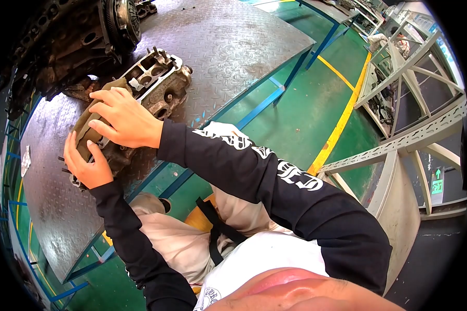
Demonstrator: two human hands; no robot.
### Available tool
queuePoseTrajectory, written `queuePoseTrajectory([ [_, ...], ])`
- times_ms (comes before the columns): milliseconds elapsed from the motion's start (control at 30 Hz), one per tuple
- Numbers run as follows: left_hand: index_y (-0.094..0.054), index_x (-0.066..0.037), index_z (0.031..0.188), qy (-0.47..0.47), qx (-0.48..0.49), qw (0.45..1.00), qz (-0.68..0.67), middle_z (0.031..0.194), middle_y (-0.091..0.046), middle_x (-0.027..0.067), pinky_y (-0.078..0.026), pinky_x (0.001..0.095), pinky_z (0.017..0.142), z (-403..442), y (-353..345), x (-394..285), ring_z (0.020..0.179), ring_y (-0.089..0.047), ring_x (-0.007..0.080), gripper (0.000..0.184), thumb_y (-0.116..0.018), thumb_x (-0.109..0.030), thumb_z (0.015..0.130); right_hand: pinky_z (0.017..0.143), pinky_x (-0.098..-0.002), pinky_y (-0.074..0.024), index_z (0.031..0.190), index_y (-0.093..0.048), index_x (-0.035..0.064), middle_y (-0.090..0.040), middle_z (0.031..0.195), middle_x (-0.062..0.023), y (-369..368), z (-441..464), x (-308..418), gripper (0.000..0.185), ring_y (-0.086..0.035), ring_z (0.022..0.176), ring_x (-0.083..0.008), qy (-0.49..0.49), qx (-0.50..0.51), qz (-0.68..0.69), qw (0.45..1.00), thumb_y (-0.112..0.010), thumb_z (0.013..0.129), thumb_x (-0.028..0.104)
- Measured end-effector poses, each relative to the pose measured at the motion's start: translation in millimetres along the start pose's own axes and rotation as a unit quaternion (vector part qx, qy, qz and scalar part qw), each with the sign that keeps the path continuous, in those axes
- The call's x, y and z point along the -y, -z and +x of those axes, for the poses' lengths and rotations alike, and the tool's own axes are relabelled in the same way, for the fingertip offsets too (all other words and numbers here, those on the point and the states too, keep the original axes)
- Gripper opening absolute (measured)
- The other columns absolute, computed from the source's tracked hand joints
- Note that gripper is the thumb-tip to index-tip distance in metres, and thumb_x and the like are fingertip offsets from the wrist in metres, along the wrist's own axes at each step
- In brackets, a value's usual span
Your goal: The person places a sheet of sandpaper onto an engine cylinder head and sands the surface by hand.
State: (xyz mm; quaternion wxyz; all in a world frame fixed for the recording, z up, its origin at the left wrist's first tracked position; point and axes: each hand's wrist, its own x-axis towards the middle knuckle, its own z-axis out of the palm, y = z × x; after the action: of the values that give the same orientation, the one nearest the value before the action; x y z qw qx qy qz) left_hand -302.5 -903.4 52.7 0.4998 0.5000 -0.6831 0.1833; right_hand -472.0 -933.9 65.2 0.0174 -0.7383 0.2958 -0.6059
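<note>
On the metal table lies an engine cylinder head (166,96), its cast body tilted diagonally with studs and openings showing at its upper end. A brownish-green, flat sheet-like piece (83,122) lies along its left side. My right hand (124,116) rests over the middle of the casting, its spread fingers reaching onto the brownish piece. Lower left, my left hand (90,163) has its thumb and fingers apart, the fingertips touching the lower end of the same piece. The palm sides and the surfaces beneath both hands are hidden.
A large dark engine block (83,39) stands at the upper left of the diamond-plate table (228,41). A crumpled scrap (25,160) lies near its left edge. At right is a pale metal frame (399,137); a person (377,41) is in the distance.
</note>
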Motion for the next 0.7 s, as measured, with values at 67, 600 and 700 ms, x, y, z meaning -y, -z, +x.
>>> queuePoseTrajectory([
  [67, -0.063, -0.003, 0.129, -0.016, -0.009, 0.999, 0.028, 0.134, -0.061, 0.0151, -0.041, 0.0447, 0.107, -0.1, 0.3, 2.2, 0.122, -0.057, 0.0329, 0.037, -0.059, -0.013, 0.094, 0.110, -0.0480, -0.0362, 0.110, -0.066, -0.0002, -0.063, 0.124, -0.0183, 0.0, 0.4, -0.9, 0.034, -0.058, 0.114, -0.0343, 0.005, 0.002, -0.012, 1.000, -0.061, 0.096, 0.030],
  [600, -0.062, -0.005, 0.134, 0.006, 0.017, 0.996, 0.091, 0.131, -0.065, 0.0131, -0.041, 0.0453, 0.106, -1.7, -3.5, 14.2, 0.123, -0.057, 0.0318, 0.042, -0.061, -0.021, 0.095, 0.113, -0.0517, -0.0326, 0.102, -0.067, -0.0027, -0.064, 0.117, -0.0157, -3.7, -0.6, -6.7, 0.036, -0.054, 0.119, -0.0333, 0.007, -0.015, -0.095, 0.995, -0.064, 0.093, 0.032],
  [700, -0.068, -0.004, 0.124, -0.033, 0.022, 0.991, 0.128, 0.133, -0.064, 0.0134, -0.041, 0.0461, 0.107, -4.7, -7.2, 18.7, 0.126, -0.056, 0.0311, 0.035, -0.062, -0.024, 0.096, 0.113, -0.0514, -0.0323, 0.104, -0.067, -0.0035, -0.063, 0.117, -0.0154, -4.6, -2.7, -7.6, 0.037, -0.052, 0.121, -0.0335, 0.008, -0.003, -0.120, 0.993, -0.065, 0.092, 0.032],
])
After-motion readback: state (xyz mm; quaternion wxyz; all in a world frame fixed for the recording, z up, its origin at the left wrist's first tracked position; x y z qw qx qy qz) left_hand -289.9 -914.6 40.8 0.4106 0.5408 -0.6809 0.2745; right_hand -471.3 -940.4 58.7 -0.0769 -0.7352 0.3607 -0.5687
